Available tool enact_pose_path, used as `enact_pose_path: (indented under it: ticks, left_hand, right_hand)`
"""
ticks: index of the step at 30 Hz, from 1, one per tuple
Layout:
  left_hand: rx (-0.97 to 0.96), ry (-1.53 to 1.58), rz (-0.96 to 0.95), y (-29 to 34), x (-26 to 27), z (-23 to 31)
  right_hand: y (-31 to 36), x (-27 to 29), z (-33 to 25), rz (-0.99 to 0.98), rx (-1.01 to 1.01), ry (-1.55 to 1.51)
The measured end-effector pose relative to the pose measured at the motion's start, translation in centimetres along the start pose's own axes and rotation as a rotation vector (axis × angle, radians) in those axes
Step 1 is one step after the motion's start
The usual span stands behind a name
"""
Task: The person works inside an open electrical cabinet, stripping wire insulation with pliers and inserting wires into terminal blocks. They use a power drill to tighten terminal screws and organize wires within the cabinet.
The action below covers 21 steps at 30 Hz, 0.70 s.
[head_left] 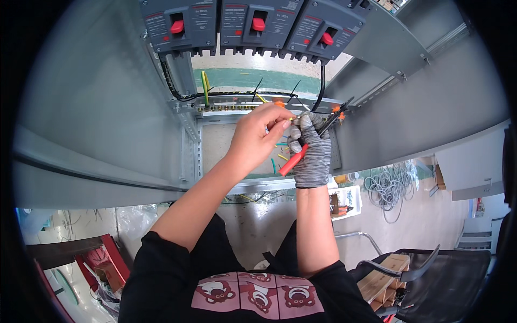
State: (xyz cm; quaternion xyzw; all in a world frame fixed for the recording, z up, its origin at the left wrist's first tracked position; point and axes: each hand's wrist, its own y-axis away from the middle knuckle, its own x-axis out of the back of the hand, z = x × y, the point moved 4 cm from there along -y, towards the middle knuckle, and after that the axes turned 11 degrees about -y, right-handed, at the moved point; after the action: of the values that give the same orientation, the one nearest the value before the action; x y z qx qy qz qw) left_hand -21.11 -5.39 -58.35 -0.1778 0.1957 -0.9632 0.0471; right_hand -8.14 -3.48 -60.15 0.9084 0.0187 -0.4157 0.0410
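Observation:
My bare left hand (pixel 257 133) is closed in a pinch on a thin yellow-green wire (pixel 291 119) inside the grey cabinet. Close beside it, my right hand (pixel 314 153) wears a grey striped glove. Its fingers curl round a tool with a red handle (pixel 293 160) and a long dark end (pixel 338 116); the exact kind of tool is unclear. The gloved fingertips meet the left fingertips at the wire, and hide most of it. Behind the hands runs a metal busbar with a row of brass screws (pixel 231 107).
Three dark circuit breakers with red switches (pixel 258 25) hang above. A black cable (pixel 322 89) and a green-yellow wire (pixel 205 87) run to the rail. Wire scraps (pixel 283 157) lie below. A white tray (pixel 353 200), coiled grey cable (pixel 389 185) and black chair (pixel 441 285) stand right.

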Motion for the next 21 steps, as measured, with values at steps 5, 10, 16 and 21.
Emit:
enact_pose_path:
  ticks: [5, 10, 16, 21]
  left_hand:
    - [-0.001, -0.016, -0.012, 0.1, 0.0, 0.1]
    - [0.036, 0.026, -0.038, -0.1, 0.1, -0.2]
    - [0.033, 0.059, -0.010, -0.1, 0.0, -0.6]
    - [0.032, 0.022, 0.001, -0.1, 0.2, -0.4]
  right_hand:
    - [-0.5, 0.8, 1.0, 0.009, -0.131, -0.182]
    - [-0.5, 0.9, 1.0, -0.054, -0.161, -0.260]
    - [-0.2, 0.5, 1.0, -0.009, -0.215, -0.293]
    - [-0.2, 0.4, 1.0, -0.019, -0.269, -0.281]
